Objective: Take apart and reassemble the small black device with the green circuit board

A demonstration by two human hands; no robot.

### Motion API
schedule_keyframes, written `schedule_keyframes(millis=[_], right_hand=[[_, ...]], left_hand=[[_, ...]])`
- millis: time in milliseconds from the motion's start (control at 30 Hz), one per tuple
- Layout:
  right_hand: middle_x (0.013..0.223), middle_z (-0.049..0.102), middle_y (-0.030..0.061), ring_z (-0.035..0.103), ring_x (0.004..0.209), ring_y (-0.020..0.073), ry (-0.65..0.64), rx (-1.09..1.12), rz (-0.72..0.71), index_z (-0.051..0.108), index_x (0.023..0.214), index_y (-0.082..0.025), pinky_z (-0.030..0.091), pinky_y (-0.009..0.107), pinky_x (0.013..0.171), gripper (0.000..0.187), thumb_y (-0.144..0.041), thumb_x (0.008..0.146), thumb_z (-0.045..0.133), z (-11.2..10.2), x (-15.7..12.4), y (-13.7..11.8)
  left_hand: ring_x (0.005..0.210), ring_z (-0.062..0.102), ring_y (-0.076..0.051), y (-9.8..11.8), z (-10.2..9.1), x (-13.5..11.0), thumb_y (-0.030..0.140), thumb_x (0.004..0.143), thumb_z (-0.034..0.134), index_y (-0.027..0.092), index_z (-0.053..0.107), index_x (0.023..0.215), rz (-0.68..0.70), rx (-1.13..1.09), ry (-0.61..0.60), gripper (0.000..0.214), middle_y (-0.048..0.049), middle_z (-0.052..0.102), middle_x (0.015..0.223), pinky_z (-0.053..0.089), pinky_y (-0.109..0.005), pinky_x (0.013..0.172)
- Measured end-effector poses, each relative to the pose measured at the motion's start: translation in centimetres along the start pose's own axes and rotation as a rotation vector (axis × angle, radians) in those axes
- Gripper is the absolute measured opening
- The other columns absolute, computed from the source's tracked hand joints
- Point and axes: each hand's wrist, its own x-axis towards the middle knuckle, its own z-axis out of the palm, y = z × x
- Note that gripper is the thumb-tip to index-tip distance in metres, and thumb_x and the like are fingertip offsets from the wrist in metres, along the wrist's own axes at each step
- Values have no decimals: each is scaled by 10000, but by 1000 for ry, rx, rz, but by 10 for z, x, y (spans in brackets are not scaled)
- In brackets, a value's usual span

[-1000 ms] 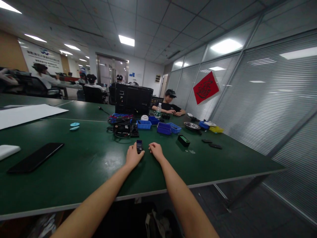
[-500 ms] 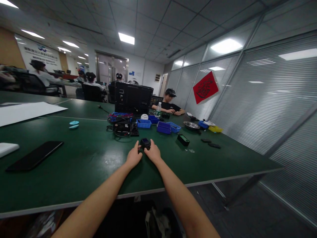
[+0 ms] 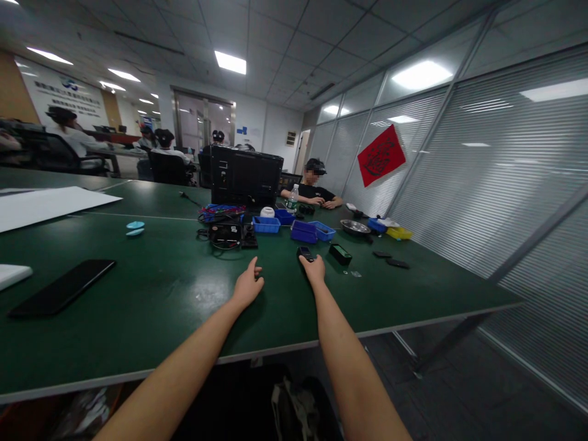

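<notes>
My right hand (image 3: pixel 314 270) is closed on a small black device with a screen (image 3: pixel 305 252), low over the green table (image 3: pixel 193 331) or on it; I cannot tell which. Its far end points away from me. To the left, my left hand (image 3: pixel 248 283) holds nothing, its fingers apart, with the index finger stretched forward. Just right of the held device lies a black box with a green top (image 3: pixel 340 253). Beyond my hands stand a dark blue bin (image 3: pixel 304 232) and a lighter blue bin (image 3: pixel 266 225).
A black power adapter (image 3: pixel 225 234) with cables lies behind my left hand, before a monitor (image 3: pixel 247 177). A metal bowl (image 3: pixel 355 228) and black flat pieces (image 3: pixel 397 264) are to the right. A black slab (image 3: pixel 62 288) lies left. A person (image 3: pixel 315 190) sits across the table.
My right hand has carried the black device to the right, away from my left hand. My left hand has let go of it and stays in place.
</notes>
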Motion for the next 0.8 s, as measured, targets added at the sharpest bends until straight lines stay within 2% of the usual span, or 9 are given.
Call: schedule_keyframes(millis=[133,367,567,700,800], right_hand=[[1138,529,215,487,1064,299,-9,21,9,456,1197,-43,364,352,878,790,-604,645,518,0,-2,-2],[1142,526,196,481,1055,305,-5,-43,17,441,1216,-61,368,365,871,741,-516,643,561,1,-6,-5],[1027,573,160,524,964,272,-28,-153,-33,561,1044,-100,407,332,801,486,-421,679,548,1,-11,-6],[984,559,149,525,929,268,-62,-167,-106,580,997,-117,417,339,766,447,-433,684,538,3,-21,-15],[999,523,166,499,953,282,-9,-104,-115,585,983,-115,409,356,782,446,-451,697,519,-2,-30,-25]], left_hand=[[963,569,-152,2,0,-1,157,702,498,165,270,1331,0,9,0,669,-57,603,1098,438,-252,811],[932,573,-146,0,1,0,168,707,495,164,284,1320,11,12,4,648,-55,608,1077,436,-256,812],[919,570,-143,4,-1,-1,168,710,496,166,290,1315,-12,21,-6,639,-48,609,1072,430,-252,813],[911,570,-153,3,-1,-1,175,713,489,168,298,1310,9,25,-4,627,-46,610,1063,432,-265,809],[911,570,-160,2,-1,-1,181,713,492,172,312,1302,12,26,0,616,-46,612,1053,436,-273,799]])
